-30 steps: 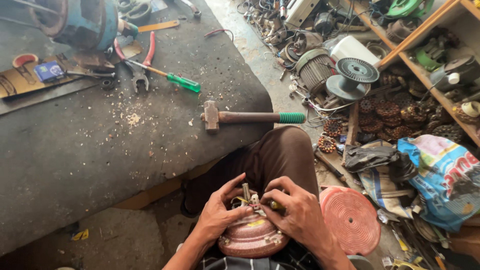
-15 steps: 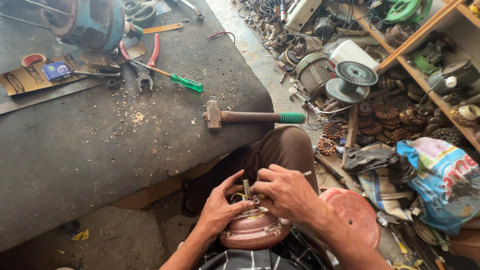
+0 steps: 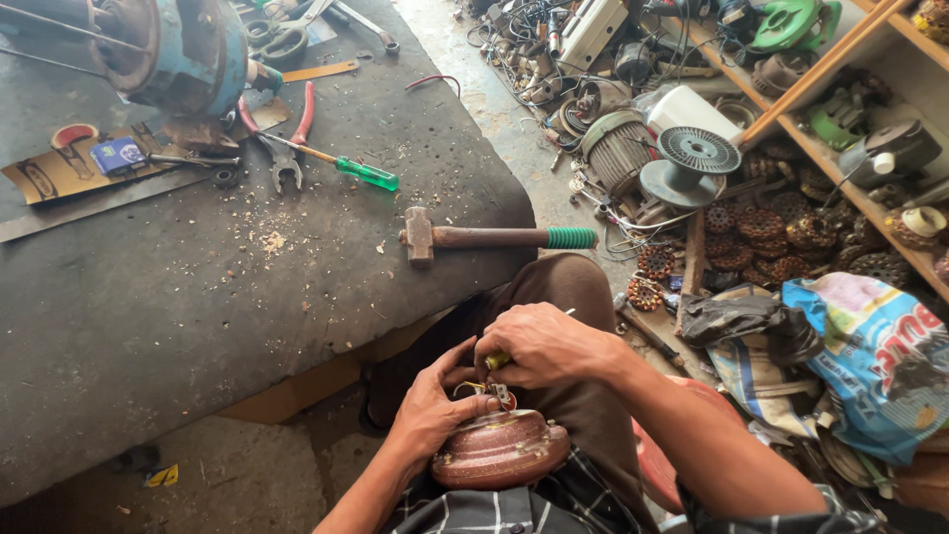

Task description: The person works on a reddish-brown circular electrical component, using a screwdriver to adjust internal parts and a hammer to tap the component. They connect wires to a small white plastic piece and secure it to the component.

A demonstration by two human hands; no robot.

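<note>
- Right hand (image 3: 542, 344) clenched, fingers (image 3: 494, 348) wrapped round a small yellow-handled tool (image 3: 497, 361), only the handle's end showing below the fist.
- Left hand (image 3: 432, 405) cupped against the near side of a reddish-brown domed motor housing (image 3: 499, 450), fingers (image 3: 476, 404) grasping its top edge by the wires (image 3: 473, 388) and a small metal terminal (image 3: 501, 395).
- Housing resting on the lap, on a checked cloth (image 3: 514, 509), between both forearms, just below the right fist.
- Brown-trousered knee (image 3: 559, 287) raised beyond the hands, up against the edge of the dark bench (image 3: 178, 326).
- On the bench near that edge: a hammer (image 3: 494, 237) with a green grip end, lying flat.
- Farther back: a green-handled screwdriver (image 3: 341, 166), red-handled pliers (image 3: 287, 148) and a blue motor body (image 3: 178, 49), all well apart from the hands.
- To the right, floor and wooden shelf (image 3: 850, 178) crowded with coils, wire and fan parts; a printed plastic sack (image 3: 870, 356) beside the right forearm.
</note>
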